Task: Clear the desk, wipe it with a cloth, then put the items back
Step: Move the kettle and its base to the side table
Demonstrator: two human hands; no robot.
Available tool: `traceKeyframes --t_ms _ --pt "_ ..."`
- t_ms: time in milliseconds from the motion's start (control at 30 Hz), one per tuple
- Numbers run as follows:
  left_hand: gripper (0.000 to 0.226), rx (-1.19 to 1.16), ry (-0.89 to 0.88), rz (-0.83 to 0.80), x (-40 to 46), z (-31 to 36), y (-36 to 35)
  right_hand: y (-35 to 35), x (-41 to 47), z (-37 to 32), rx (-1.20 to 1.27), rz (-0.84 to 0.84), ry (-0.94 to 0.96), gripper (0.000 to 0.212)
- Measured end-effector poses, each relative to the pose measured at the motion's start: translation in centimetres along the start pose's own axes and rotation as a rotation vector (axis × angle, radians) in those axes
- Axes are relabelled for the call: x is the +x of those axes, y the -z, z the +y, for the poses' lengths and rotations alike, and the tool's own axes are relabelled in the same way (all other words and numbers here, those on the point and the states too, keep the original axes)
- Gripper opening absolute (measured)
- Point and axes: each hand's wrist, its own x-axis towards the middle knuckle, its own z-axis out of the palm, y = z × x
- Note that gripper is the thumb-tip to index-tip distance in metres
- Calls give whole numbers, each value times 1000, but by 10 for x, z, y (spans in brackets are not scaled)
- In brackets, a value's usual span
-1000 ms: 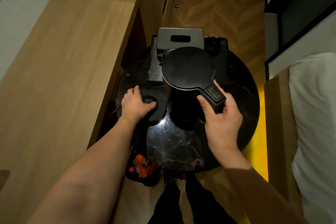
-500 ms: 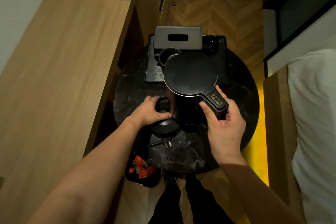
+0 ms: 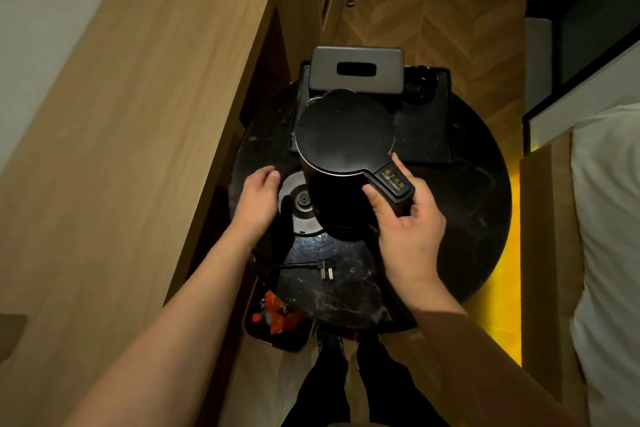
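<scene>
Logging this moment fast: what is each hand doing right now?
Left hand: open, fingers at the edge of the kettle base.
Right hand: grips the handle of the kettle.

Round black table (image 3: 478, 218): kettle base (image 3: 298, 204), tray (image 3: 426, 135) (plug (image 3: 325, 269) too).

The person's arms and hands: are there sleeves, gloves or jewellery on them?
The left hand is bare, with no glove, ring or watch showing, and that forearm is uncovered down to the frame's edge. The right hand is bare too, but a brown sleeve covers that arm from partway up the forearm.
</scene>
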Motion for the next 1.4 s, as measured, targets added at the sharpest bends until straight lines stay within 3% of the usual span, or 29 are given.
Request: traceKeyframes --t_ms 100,167,267,333,433,633,767,900,1100,1167,1300,1400 --pt "40 -517 106 40 -22 22 29 -22 2 10 32 -55 -21 59" --pt "56 -604 103 -18 -28 32 47 -34 1 20 48 -108 -34 59" --pt "66 -511 8 -196 -32 41 59 -45 -6 34 50 -196 -51 60" --pt "50 -445 -54 -234 -32 44 54 -48 -13 43 55 -238 -59 60" --pt "24 -356 -131 -124 -30 41 42 -46 -16 51 84 -263 -87 60" --pt "54 -232 -205 -22 -33 37 25 -29 0 57 20 -272 -96 51" --pt "59 -194 -196 -3 -31 38 26 -29 1 57 -7 -287 -69 48" --pt "62 -293 -142 -19 -41 21 36 -29 -5 61 18 -385 -53 61" --pt "47 -183 -178 44 -41 37 20 -22 11 57 11 -350 -81 34" --pt "43 -159 -173 39 -32 38 27 -27 13 54 -1 -352 -94 36" --pt "42 -151 -156 69 -34 30 39 -36 5 55 -40 -389 -64 60" --pt "35 -174 -161 116 -54 26 25 -21 11 57 -111 -397 -80 42"
